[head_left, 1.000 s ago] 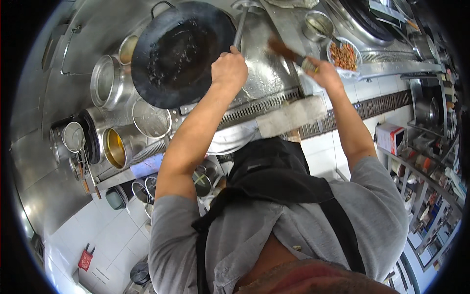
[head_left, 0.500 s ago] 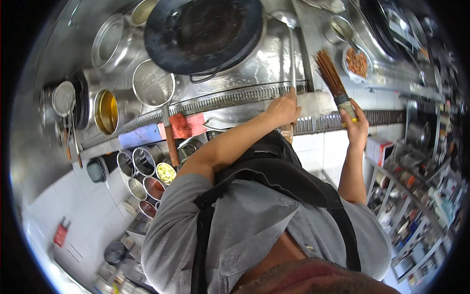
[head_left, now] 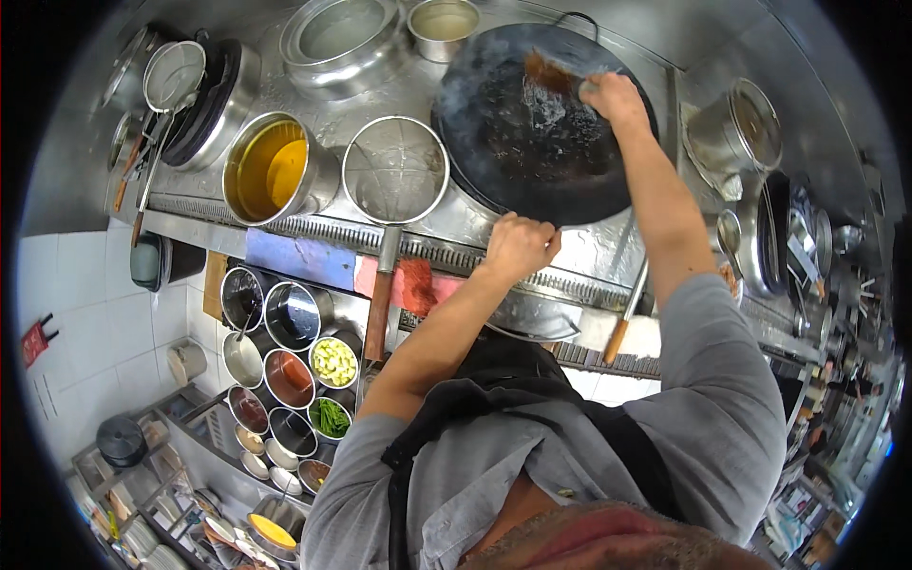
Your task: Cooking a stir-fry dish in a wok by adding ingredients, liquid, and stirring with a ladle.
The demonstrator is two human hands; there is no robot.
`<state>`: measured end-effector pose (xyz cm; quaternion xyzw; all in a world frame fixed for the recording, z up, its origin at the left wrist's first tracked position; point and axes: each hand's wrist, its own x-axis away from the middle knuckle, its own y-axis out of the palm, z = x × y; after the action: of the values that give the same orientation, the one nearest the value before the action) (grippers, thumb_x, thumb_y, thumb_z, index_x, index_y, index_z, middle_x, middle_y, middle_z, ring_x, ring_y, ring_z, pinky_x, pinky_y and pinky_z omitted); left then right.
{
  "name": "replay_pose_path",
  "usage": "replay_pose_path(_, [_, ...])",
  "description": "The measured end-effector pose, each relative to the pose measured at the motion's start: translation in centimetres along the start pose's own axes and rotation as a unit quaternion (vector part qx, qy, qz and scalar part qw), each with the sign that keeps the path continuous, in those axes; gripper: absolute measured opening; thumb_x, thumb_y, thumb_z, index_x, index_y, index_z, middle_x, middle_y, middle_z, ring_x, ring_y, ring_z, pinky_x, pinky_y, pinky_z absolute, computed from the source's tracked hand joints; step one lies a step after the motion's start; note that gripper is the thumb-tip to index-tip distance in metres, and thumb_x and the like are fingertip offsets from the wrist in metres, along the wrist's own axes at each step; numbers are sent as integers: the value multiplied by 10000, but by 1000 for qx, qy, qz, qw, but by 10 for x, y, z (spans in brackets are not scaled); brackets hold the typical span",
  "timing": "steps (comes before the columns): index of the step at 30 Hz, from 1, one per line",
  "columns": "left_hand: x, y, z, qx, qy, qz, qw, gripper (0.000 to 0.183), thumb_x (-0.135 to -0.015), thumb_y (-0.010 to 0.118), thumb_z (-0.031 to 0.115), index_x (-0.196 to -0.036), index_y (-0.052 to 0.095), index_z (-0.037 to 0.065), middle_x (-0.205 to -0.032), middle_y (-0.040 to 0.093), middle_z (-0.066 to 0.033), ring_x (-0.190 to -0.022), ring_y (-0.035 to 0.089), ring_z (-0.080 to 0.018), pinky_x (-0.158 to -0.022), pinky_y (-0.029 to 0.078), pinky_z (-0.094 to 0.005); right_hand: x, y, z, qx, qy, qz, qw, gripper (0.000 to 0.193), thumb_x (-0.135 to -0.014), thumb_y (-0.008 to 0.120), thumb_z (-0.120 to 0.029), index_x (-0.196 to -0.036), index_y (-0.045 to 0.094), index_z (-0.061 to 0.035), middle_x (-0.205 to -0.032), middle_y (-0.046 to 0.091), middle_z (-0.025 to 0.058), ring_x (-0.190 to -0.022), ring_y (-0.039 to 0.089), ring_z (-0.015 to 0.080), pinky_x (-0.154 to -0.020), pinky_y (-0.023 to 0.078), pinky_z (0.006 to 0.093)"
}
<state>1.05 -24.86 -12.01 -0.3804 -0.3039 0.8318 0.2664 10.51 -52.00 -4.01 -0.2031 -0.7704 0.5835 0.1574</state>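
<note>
A large black wok sits on the steel stove, with wet streaks and a haze of steam over its inside. Closed at the wok's near rim, where a loop handle would be hidden under the fingers, is my left hand. My right hand reaches over the wok and grips a bamboo wok brush. The brush's brown bristles press on the wok's far inner surface, beside a whitish wet patch. A ladle with a wooden handle lies right of the wok, partly behind my right arm.
Left of the wok rest a round strainer and a pot of yellow oil. Metal pots stand behind. A red cloth lies on the front ledge. Several ingredient tins stand lower left; a lidded pot is at right.
My left hand has left the ladle's handle and closed at the wok's near rim. My right hand has carried the brush from the right side into the wok. The view has shifted right.
</note>
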Motion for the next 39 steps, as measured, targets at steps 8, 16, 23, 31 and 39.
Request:
replay_pose_path(8, [2, -39, -54, -8, 17, -76, 997, 248, -741, 661, 229, -550, 595, 84, -532, 596, -88, -511, 602, -251, -606, 478, -369, 66, 20, -39, -170, -102, -175, 964, 499, -655, 740, -331, -1111, 689, -134, -1039, 680, 162, -965, 660, 309, -897, 492, 359])
replay_pose_path(16, [-1, -31, -51, 19, 34, -63, 997, 243, -727, 677, 220, -543, 578, 96, -513, 578, -67, -495, 587, -236, -575, 446, -358, 23, 39, -66, -181, 82, -26, 980, 490, -710, 707, -352, -1138, 670, -116, -1051, 656, 204, -985, 645, 332, -889, 497, 373])
replay_pose_path(23, [3, -42, -50, 5, 8, -63, 998, 248, -752, 633, 205, -540, 576, 91, -553, 599, -72, -555, 604, -217, -637, 442, -360, 83, -21, 52, 7, -57, -206, 977, 487, -709, 758, -278, -1136, 666, -65, -994, 699, 156, -927, 679, 209, -878, 496, 307])
replay_pose_path(31, [4, -41, -45, 19, 16, -48, 999, 178, -711, 670, 155, -574, 584, 81, -588, 576, -55, -616, 580, -224, -668, 439, -370, 2, 14, -52, -97, -34, -37, 994, 440, -737, 707, -322, -1140, 672, -147, -1048, 672, 161, -954, 651, 334, -885, 494, 382])
replay_pose_path(39, [143, -80, -72, -133, -307, 1, 942, 534, -739, 642, 97, -1183, 442, -122, -1158, 509, -325, -1083, 502, -470, -953, 419, -494, 59, -12, 29, 71, -206, -138, 966, 406, -729, 718, -254, -1117, 682, -137, -1030, 670, 160, -948, 648, 337, -882, 501, 409])
